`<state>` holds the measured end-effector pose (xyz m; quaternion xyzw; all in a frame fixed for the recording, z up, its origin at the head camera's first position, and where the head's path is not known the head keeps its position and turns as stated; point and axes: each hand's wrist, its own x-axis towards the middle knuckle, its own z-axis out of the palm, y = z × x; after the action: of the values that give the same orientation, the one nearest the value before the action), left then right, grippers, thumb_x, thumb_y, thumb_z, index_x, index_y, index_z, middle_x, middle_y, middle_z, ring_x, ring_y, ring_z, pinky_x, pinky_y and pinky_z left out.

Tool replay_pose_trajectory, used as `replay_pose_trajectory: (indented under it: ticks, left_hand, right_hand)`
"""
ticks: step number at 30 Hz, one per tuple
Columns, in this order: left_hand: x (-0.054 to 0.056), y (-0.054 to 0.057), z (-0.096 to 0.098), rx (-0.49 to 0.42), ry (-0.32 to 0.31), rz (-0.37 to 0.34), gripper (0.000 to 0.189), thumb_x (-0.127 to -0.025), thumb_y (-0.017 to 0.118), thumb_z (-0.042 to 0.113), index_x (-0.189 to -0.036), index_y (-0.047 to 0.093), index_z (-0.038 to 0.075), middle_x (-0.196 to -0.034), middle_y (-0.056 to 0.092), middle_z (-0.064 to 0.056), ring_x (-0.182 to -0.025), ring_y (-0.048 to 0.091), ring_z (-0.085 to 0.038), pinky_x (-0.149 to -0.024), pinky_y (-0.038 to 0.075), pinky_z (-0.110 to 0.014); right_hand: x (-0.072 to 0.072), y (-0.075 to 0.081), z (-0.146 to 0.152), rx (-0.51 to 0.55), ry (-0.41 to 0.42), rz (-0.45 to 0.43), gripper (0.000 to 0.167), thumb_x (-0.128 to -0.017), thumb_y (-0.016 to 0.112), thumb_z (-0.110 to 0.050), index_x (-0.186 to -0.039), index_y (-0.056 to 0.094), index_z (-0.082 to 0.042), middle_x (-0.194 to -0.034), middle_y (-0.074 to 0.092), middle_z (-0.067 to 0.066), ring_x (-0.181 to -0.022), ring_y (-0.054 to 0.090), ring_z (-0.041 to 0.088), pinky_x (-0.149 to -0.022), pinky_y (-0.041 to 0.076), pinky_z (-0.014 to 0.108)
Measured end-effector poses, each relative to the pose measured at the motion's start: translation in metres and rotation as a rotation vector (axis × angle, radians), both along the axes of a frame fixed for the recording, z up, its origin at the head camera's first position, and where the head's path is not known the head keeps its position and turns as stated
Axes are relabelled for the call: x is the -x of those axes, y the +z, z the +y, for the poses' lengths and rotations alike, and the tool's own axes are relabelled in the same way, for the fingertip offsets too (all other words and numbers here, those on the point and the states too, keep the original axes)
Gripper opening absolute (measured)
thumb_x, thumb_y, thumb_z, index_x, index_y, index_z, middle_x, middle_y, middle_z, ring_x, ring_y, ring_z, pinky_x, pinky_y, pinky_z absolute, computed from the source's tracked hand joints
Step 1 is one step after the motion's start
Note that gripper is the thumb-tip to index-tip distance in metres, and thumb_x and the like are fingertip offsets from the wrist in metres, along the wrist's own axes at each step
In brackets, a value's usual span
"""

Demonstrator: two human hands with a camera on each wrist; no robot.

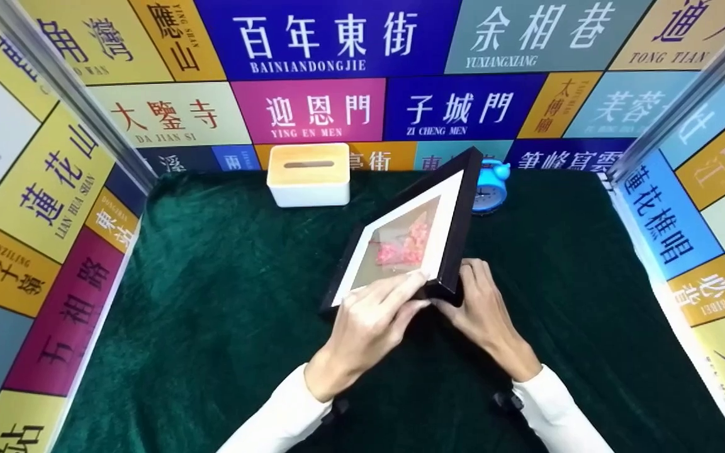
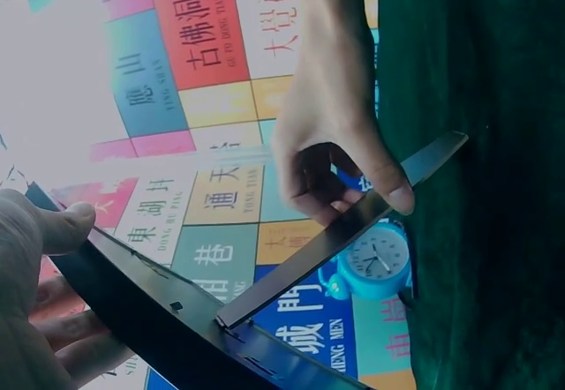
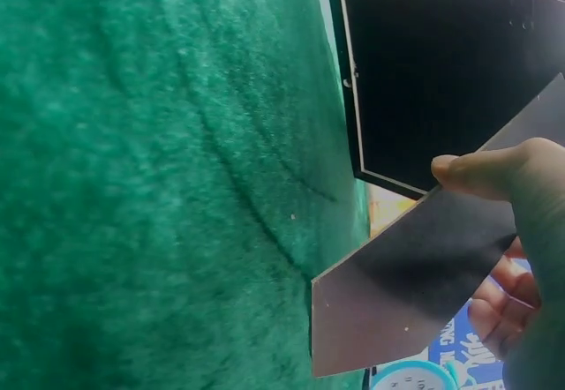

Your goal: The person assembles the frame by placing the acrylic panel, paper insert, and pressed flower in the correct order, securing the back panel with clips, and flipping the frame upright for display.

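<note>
A black picture frame [image 1: 463, 233] with a white mat and a pink flower picture stands tilted above the cloth. My left hand [image 1: 369, 321] grips its near edge, thumb on one side and fingers on the other, as the left wrist view shows. Behind the frame, my right hand [image 1: 485, 308] pinches the flat stand leg [image 3: 397, 293] between thumb and fingers. In the left wrist view that leg [image 2: 309, 266] angles out from the black back panel. The head view hides the leg behind the frame.
A dark green cloth [image 1: 211, 264] covers the table. At the back stand a white tissue box [image 1: 309, 194] with a wooden lid and, partly behind the frame, a blue alarm clock [image 1: 490, 192]. Panels with colourful printed signs [image 1: 312, 110] enclose the back and sides.
</note>
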<state>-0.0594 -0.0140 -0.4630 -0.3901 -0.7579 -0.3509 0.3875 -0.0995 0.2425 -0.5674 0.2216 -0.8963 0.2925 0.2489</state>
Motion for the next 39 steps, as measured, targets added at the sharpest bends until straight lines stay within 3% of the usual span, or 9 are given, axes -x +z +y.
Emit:
replay_pose_trajectory:
  ticks: [7, 12, 16, 20, 23, 26, 30, 34, 39]
  left_hand:
    - [0.001, -0.009, -0.005, -0.005, -0.034, -0.058, 0.045, -0.096, 0.088, 0.020, -0.137, 0.075, 0.004, -0.122, 0.080, -0.008, -0.108, 0.078, -0.022, -0.096, 0.063, -0.032]
    - [0.005, -0.016, -0.011, -0.022, -0.106, -0.113, 0.036, -0.096, 0.088, 0.019, -0.128, 0.078, 0.004, -0.121, 0.080, -0.008, -0.112, 0.076, -0.021, -0.101, 0.061, -0.033]
    - [0.007, -0.020, -0.016, -0.044, -0.157, -0.131, 0.030, -0.097, 0.087, 0.013, -0.124, 0.079, 0.003, -0.122, 0.080, -0.009, -0.114, 0.076, -0.023, -0.103, 0.060, -0.035]
    - [0.009, -0.025, -0.021, -0.074, -0.206, -0.126, 0.033, -0.095, 0.087, 0.007, -0.127, 0.078, 0.002, -0.123, 0.080, -0.012, -0.115, 0.076, -0.026, -0.103, 0.060, -0.039]
    - [0.014, -0.029, -0.025, -0.117, -0.266, -0.117, 0.035, -0.095, 0.086, 0.005, -0.129, 0.077, 0.000, -0.126, 0.079, -0.013, -0.117, 0.076, -0.027, -0.103, 0.061, -0.040]
    - [0.028, -0.038, -0.028, -0.178, -0.330, -0.106, 0.033, -0.100, 0.079, 0.003, -0.133, 0.076, -0.001, -0.130, 0.078, -0.013, -0.121, 0.074, -0.028, -0.107, 0.059, -0.041]
    - [0.050, -0.037, -0.035, -0.229, -0.354, -0.249, 0.029, -0.103, 0.071, 0.000, -0.132, 0.077, 0.000, -0.131, 0.078, -0.013, -0.124, 0.072, -0.030, -0.110, 0.056, -0.044]
    - [0.076, -0.027, -0.043, -0.231, -0.284, -0.502, 0.024, -0.105, 0.072, 0.004, -0.128, 0.080, 0.004, -0.127, 0.078, -0.009, -0.122, 0.071, -0.027, -0.109, 0.055, -0.043]
    - [0.117, -0.029, -0.046, -0.183, -0.206, -0.747, 0.027, -0.109, 0.071, 0.015, -0.133, 0.079, 0.005, -0.131, 0.077, -0.008, -0.125, 0.070, -0.018, -0.108, 0.057, -0.039]
  right_hand:
    - [-0.003, 0.000, 0.002, -0.033, 0.004, -0.008, 0.058, -0.079, 0.096, -0.019, -0.122, 0.064, 0.004, -0.120, 0.062, 0.021, -0.111, 0.057, 0.040, -0.095, 0.053, 0.052]
    - [-0.008, 0.011, 0.007, -0.022, 0.034, -0.006, 0.060, -0.078, 0.095, -0.016, -0.127, 0.067, 0.004, -0.122, 0.064, 0.021, -0.112, 0.060, 0.040, -0.097, 0.051, 0.051]
    - [-0.014, 0.031, 0.006, 0.076, 0.083, -0.008, 0.052, -0.083, 0.090, -0.010, -0.129, 0.071, 0.001, -0.126, 0.067, 0.018, -0.118, 0.062, 0.035, -0.105, 0.049, 0.039]
    - [-0.024, 0.059, -0.005, 0.252, 0.137, 0.015, 0.042, -0.087, 0.082, -0.001, -0.128, 0.073, 0.002, -0.123, 0.071, 0.015, -0.113, 0.065, 0.029, -0.103, 0.050, 0.024]
    - [-0.035, 0.079, -0.014, 0.356, 0.170, 0.057, 0.042, -0.085, 0.076, 0.005, -0.127, 0.073, 0.005, -0.120, 0.072, 0.016, -0.105, 0.066, 0.029, -0.097, 0.052, 0.023]
    - [-0.044, 0.096, -0.021, 0.401, 0.197, 0.099, 0.045, -0.083, 0.070, 0.006, -0.127, 0.072, 0.008, -0.116, 0.073, 0.019, -0.099, 0.067, 0.031, -0.095, 0.052, 0.026]
    - [-0.052, 0.110, -0.028, 0.414, 0.217, 0.090, 0.049, -0.081, 0.068, 0.004, -0.130, 0.071, 0.008, -0.117, 0.073, 0.019, -0.097, 0.066, 0.031, -0.093, 0.053, 0.027]
    - [-0.057, 0.117, -0.033, 0.398, 0.218, 0.054, 0.051, -0.081, 0.074, 0.000, -0.132, 0.071, 0.007, -0.117, 0.072, 0.017, -0.097, 0.067, 0.029, -0.090, 0.054, 0.027]
    - [-0.062, 0.122, -0.037, 0.400, 0.204, 0.034, 0.053, -0.079, 0.074, 0.000, -0.132, 0.071, 0.006, -0.115, 0.072, 0.016, -0.097, 0.067, 0.029, -0.087, 0.055, 0.026]
